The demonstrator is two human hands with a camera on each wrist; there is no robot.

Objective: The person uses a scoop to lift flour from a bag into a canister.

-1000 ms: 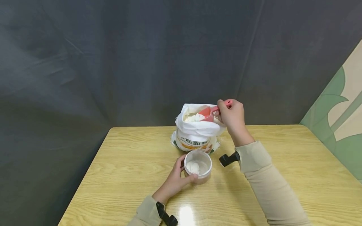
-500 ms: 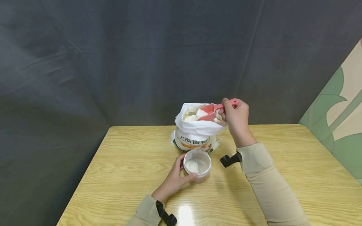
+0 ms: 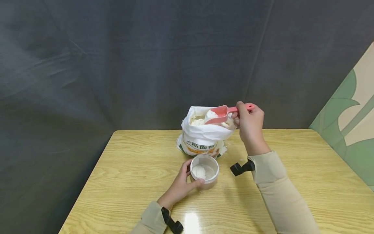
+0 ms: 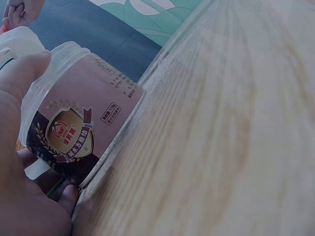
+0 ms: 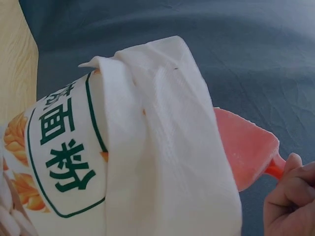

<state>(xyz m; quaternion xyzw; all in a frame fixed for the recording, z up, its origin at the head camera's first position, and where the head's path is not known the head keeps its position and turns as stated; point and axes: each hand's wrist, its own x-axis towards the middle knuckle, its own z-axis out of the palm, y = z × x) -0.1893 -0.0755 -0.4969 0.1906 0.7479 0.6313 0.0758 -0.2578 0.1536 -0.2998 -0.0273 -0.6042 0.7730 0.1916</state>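
My right hand (image 3: 250, 125) pinches the handle of a pink scoop (image 3: 221, 114), which carries white flour at the mouth of the flour bag (image 3: 205, 133). The bag stands upright with its white rim folded down, and flour shows inside. In the right wrist view the scoop (image 5: 246, 147) is partly hidden behind the folded rim. In front of the bag stands a clear plastic jar (image 3: 211, 183) with a small heap of flour in it. My left hand (image 3: 182, 185) grips the jar's left side, thumb in front. The left wrist view shows the jar's printed pink label (image 4: 93, 113).
The wooden table (image 3: 131, 169) spreads out on both sides. A dark cloth (image 3: 163, 58) hangs behind its back edge. At the right is a panel with green leaf shapes (image 3: 336, 113). A little spilled flour lies beside the bag.
My right hand has moved right with the scoop, lifting the loaded scoop slightly out of the flour. The left hand and the jar have stayed in place.
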